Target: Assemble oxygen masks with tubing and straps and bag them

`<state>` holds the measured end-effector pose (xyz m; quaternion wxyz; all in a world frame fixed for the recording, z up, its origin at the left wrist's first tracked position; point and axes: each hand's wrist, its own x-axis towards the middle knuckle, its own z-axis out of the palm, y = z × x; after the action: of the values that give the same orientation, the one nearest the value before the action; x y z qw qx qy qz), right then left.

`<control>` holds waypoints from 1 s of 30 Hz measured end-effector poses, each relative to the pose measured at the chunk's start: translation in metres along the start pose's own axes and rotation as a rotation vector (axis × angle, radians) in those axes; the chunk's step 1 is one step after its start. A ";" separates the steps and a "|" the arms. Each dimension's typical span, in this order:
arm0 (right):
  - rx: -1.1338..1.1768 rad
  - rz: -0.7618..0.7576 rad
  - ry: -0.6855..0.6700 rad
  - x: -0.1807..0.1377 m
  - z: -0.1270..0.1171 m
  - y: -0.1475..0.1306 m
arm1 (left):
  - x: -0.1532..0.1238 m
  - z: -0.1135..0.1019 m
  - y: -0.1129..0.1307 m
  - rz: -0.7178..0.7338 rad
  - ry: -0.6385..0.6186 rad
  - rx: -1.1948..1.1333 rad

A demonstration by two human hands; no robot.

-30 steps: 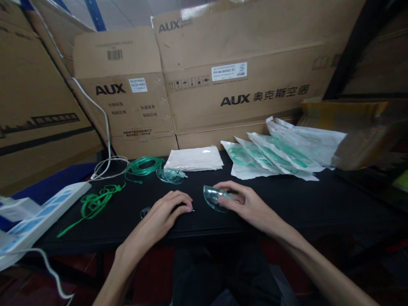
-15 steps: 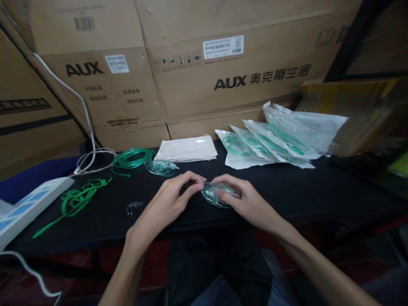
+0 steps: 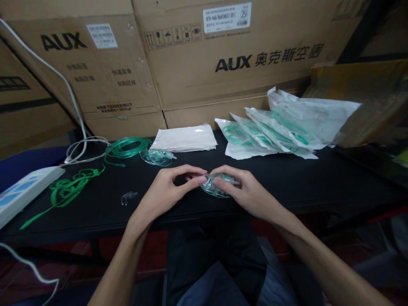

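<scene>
Far left: white flat device (image 3: 24,194) on the bench (image 3: 318,180) edge, with a white cable (image 3: 78,146) looped behind it. Next to it lies a loose tangle of green strap (image 3: 68,189), then a coil of green tubing (image 3: 126,146) at the far side. A small clear plastic piece (image 3: 127,197) sits alone on the near bench, just left of the left hand (image 3: 161,194). A second clear mask (image 3: 157,156) lies beside the coil, touching a flat stack of white bags (image 3: 185,138). Centre near edge: both hands meet on the clear oxygen mask (image 3: 210,190), which is right at the bench surface. The left hand is pinching its left rim with thumb and forefinger; the right hand (image 3: 250,194) is closed over its right side, fingers on top. Can't tell whether the mask is lifted or resting. Right, far side: fanned sealed packs (image 3: 270,138) with green tubing inside, leaning on a brown carton (image 3: 360,97). AUX cardboard boxes (image 3: 204,80) form the back wall.
</scene>
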<state>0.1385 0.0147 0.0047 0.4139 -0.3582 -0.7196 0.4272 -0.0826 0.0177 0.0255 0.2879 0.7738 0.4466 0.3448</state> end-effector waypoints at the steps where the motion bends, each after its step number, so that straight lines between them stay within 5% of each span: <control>1: -0.002 0.003 -0.005 0.000 0.000 -0.001 | -0.001 0.000 -0.001 -0.007 0.002 -0.008; 30: -0.022 -0.030 -0.035 0.001 0.000 -0.002 | -0.006 0.003 -0.003 -0.027 0.020 -0.013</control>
<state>0.1383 0.0145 0.0067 0.4036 -0.3444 -0.7367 0.4193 -0.0843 0.0136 0.0198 0.2932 0.7621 0.4578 0.3516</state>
